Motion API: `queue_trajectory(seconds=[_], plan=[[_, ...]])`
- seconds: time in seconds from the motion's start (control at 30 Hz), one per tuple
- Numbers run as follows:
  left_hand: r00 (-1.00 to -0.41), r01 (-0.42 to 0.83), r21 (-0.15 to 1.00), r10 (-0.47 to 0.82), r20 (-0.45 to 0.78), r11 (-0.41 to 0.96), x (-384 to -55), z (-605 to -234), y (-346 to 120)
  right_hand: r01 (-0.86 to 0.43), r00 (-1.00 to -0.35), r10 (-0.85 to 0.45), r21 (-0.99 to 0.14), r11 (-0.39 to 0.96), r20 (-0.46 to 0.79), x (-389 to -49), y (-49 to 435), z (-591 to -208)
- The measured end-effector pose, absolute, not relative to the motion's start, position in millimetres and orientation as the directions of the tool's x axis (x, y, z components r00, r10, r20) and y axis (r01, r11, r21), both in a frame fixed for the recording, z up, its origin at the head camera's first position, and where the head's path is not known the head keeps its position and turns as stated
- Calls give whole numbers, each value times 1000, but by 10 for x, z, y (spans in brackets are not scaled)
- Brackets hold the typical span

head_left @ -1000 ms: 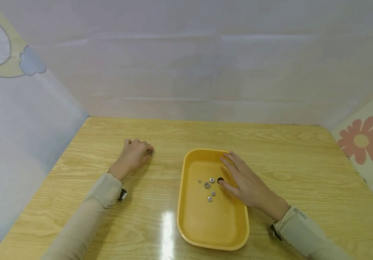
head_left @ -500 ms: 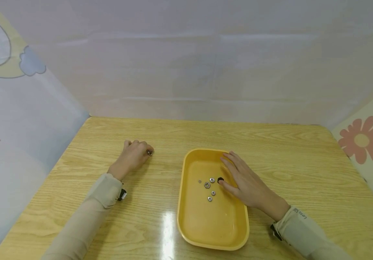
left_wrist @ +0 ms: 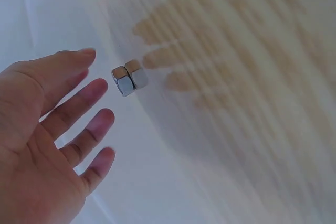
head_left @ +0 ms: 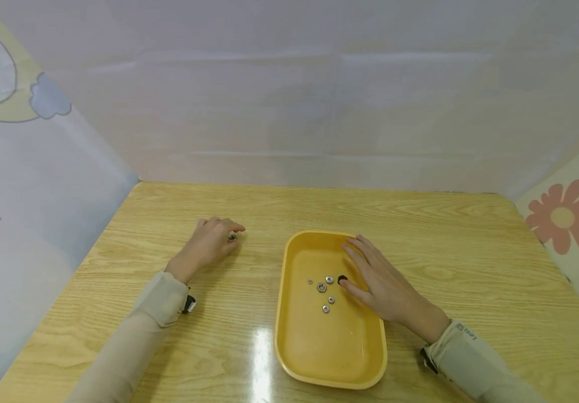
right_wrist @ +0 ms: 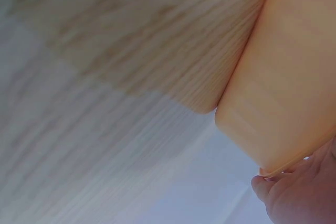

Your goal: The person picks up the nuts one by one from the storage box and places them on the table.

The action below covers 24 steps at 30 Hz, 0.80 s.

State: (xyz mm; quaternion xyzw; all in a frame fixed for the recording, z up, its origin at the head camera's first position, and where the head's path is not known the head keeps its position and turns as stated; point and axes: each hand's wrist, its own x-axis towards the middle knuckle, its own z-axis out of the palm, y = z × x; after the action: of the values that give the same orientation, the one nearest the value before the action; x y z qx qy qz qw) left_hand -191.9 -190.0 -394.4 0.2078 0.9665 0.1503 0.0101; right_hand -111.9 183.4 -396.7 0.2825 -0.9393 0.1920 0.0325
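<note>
My left hand (head_left: 209, 240) is over the left part of the wooden table, thumb and fingers spread apart. Just off its fingertips a shiny steel hex nut (left_wrist: 124, 81) sits on the tabletop, mirrored in the glossy surface. In the head view that nut shows between thumb and index finger. My right hand (head_left: 387, 282) rests across the right rim of a yellow tray (head_left: 280, 313), fingers extended towards the far corner. Its thumb reaches inside, by a black nut (head_left: 342, 279). The right wrist view shows the tray's outer wall (right_wrist: 283, 77) and part of that hand at the rim.
Several small steel nuts (head_left: 322, 287) lie scattered on the tray floor. A pale wall covering (head_left: 289, 112) rises behind the table's back edge, with printed panels on both sides. Light glares off the wooden table (head_left: 209, 347) left of the tray.
My left hand's thumb and fingers have parted from the steel nut they were pinching, and the index finger now stretches out to the right. The right hand and tray stay put.
</note>
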Motion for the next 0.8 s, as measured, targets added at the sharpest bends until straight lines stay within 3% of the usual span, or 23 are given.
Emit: queue_trajectory(seconds=[0.8], plan=[[-809,587,247,554,196,771,-1791,-3795,-1661,-549,-835,-522,-338,764,176,-1117,1827,-3963]])
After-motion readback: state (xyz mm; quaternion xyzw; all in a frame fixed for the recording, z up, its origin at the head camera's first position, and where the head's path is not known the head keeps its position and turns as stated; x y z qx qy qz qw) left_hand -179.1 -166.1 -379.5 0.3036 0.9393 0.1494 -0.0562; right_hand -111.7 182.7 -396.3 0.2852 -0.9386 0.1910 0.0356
